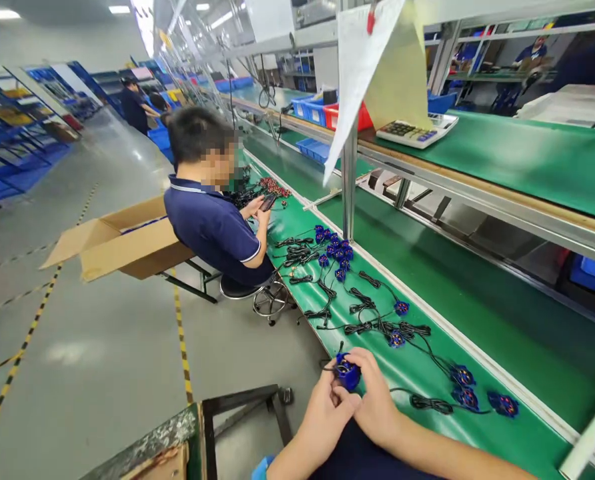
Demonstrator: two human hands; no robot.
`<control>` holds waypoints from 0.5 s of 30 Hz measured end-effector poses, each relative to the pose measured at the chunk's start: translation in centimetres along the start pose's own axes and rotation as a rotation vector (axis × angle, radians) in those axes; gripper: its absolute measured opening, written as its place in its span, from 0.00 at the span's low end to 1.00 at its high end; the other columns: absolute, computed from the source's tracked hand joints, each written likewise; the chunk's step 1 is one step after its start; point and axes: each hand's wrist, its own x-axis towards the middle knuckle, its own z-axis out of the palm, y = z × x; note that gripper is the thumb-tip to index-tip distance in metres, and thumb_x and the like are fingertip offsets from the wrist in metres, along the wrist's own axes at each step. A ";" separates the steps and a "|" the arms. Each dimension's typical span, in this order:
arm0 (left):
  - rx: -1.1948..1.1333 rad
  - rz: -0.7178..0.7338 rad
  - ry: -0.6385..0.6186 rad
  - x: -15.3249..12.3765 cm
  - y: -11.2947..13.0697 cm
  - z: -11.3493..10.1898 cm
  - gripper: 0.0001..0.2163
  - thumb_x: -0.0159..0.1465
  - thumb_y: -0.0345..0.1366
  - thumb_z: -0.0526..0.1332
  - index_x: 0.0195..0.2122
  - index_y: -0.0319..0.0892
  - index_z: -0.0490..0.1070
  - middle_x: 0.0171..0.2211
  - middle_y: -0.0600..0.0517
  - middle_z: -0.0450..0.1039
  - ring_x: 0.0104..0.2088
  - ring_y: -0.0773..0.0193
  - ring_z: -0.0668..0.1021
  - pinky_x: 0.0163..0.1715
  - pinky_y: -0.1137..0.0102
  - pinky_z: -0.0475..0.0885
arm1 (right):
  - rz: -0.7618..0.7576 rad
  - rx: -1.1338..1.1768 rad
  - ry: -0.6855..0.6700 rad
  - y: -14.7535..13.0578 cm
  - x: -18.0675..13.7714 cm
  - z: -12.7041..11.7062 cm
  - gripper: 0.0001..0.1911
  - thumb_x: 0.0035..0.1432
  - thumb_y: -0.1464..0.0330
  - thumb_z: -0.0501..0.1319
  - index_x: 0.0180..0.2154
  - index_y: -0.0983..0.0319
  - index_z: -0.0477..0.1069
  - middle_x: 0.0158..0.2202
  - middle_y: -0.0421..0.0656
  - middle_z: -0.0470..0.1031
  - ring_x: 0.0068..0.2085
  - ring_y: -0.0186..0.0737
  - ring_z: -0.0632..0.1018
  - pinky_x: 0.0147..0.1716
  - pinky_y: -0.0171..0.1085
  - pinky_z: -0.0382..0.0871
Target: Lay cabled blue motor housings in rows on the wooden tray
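My left hand (327, 407) and my right hand (375, 393) are both closed around a round blue part with a black cable (348, 373), held near the table's front edge. Its inner face shows small coloured pieces, too small to name. Both thumbs meet just below it. To the right of my hands lie several similar blue parts (503, 404), reddish-orange inside, with black cables. One tied cable bundle (431, 403) rests close beside my right hand. Further along the table, more cable bundles (360, 328) lead to a cluster of blue parts (338, 251).
A co-worker (212, 213) sits on a stool to the left, holding a dark object. Behind them stands an open cardboard box (127, 240). A metal post (348, 193) and a raised shelf with a calculator (417, 130) border the green table (457, 437). A dark-framed stand (202, 440) is at lower left.
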 end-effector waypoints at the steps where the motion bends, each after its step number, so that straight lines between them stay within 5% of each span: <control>1: -0.010 0.009 0.050 -0.5 0.5 -0.2 0.33 0.58 0.49 0.68 0.60 0.41 0.59 0.54 0.41 0.71 0.51 0.55 0.75 0.53 0.61 0.69 | -0.049 0.019 -0.044 -0.8 -0.1 0.1 0.26 0.57 0.71 0.63 0.56 0.56 0.62 0.54 0.48 0.70 0.56 0.45 0.73 0.54 0.44 0.73; 4: -0.012 -0.001 0.213 -2.3 1.2 -1.5 0.30 0.54 0.47 0.70 0.54 0.41 0.63 0.51 0.43 0.73 0.51 0.54 0.76 0.54 0.60 0.70 | -0.170 0.054 -0.190 -2.4 -0.7 0.6 0.34 0.57 0.74 0.61 0.63 0.55 0.56 0.56 0.48 0.70 0.59 0.43 0.72 0.58 0.42 0.72; 8: 0.068 0.001 0.369 -6.4 1.8 -4.1 0.23 0.52 0.44 0.70 0.46 0.40 0.68 0.41 0.47 0.76 0.43 0.57 0.77 0.48 0.62 0.72 | -0.275 0.103 -0.429 -3.1 -1.2 1.3 0.32 0.60 0.74 0.57 0.64 0.55 0.56 0.59 0.49 0.69 0.62 0.42 0.70 0.61 0.44 0.69; 12: 0.020 -0.038 0.309 -13.6 2.8 -5.7 0.22 0.48 0.39 0.72 0.43 0.41 0.69 0.43 0.47 0.77 0.40 0.60 0.78 0.43 0.65 0.73 | -0.228 0.084 -0.578 -1.6 -1.2 4.0 0.29 0.62 0.68 0.59 0.64 0.55 0.58 0.65 0.51 0.63 0.67 0.49 0.64 0.63 0.54 0.64; 15: -0.052 0.027 0.199 -19.8 4.2 -6.1 0.26 0.46 0.43 0.75 0.44 0.40 0.72 0.46 0.45 0.77 0.45 0.54 0.79 0.48 0.61 0.73 | -0.135 0.117 -0.836 -1.3 -1.5 8.8 0.40 0.55 0.60 0.66 0.66 0.57 0.56 0.68 0.54 0.58 0.68 0.56 0.61 0.63 0.59 0.62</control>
